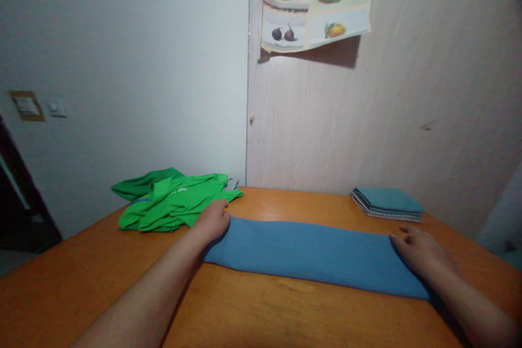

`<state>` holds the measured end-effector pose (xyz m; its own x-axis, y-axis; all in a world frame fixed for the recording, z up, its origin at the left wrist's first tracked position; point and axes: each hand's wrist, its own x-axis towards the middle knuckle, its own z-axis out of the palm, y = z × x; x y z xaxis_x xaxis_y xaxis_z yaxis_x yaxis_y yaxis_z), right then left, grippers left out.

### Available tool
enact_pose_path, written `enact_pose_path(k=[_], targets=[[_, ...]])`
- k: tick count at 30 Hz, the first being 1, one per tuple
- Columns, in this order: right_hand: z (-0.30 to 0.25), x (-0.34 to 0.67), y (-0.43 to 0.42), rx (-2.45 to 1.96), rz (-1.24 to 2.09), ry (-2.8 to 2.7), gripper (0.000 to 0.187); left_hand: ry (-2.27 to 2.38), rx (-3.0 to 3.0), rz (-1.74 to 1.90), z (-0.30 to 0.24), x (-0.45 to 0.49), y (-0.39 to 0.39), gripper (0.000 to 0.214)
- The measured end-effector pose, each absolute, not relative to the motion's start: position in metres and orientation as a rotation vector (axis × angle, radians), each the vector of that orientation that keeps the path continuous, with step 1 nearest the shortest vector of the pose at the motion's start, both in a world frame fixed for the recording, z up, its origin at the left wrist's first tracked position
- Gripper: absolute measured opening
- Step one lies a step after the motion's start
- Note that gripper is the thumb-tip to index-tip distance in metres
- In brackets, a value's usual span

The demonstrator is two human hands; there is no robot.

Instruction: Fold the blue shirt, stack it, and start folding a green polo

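And here's the blue cloth (314, 253), one long folded band on the table (265, 310), stretched between both hands! The left hand (214, 221) bends over its left end; the right hand (426, 253) rests on the other, thumb on the fabric, fingers loosely spread. Both touch cloth, but whether either pinches it, I can't tell.

The danger? An uneven pull could skew those edges or slide the layers apart, I'd say. And the left knuckles are right up against the green pile (175, 201), so a careless sweep could drag fabric along.

Now the count: two hands, one blue band, one green pile, its pieces too tangled to number. Beyond the right hand, one folded stack (387, 202), at least two pieces. High beyond the grip, one sheet (316, 5) with four fruit pictures!
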<state>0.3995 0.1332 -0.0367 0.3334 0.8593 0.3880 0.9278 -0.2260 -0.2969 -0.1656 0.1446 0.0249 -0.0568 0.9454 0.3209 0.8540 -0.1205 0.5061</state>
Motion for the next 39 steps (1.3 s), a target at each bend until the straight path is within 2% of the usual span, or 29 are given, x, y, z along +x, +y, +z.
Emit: enact_pose_path(k=[3, 8, 13, 16, 23, 29, 33, 39], targets=[[-0.02, 0.38, 0.124, -2.118, -0.281, -1.651, 0.061, 1.971, 2.285, 0.726, 0.029, -0.145, 0.139, 0.031], [-0.021, 0.34, 0.117, -1.918, -0.098, -1.963, 0.067, 1.798, 2.543, 0.436, 0.018, -0.118, 0.125, 0.044], [-0.041, 0.331, 0.12, -1.985, 0.02, -2.147, 0.081, 1.841, 2.522, 0.223, 0.002, -0.118, 0.119, 0.071], [-0.043, 0.333, 0.124, -2.027, 0.03, -2.164, 0.084, 1.863, 2.481, 0.171, 0.0, -0.12, 0.119, 0.079], [-0.037, 0.326, 0.114, -2.073, 0.065, -2.153, 0.089, 1.881, 2.492, 0.156, 0.003, -0.122, 0.103, 0.085], [-0.035, 0.317, 0.061, -2.047, 0.069, -2.152, 0.092, 1.897, 2.473, 0.145, 0.002, -0.132, 0.052, 0.086], [-0.036, 0.316, 0.023, -2.022, 0.084, -2.178, 0.088, 1.914, 2.45, 0.095, 0.004, -0.144, 0.019, 0.084], [-0.036, 0.317, 0.01, -2.06, 0.064, -2.142, 0.09, 1.935, 2.498, 0.08, 0.02, -0.122, 0.004, 0.082]])
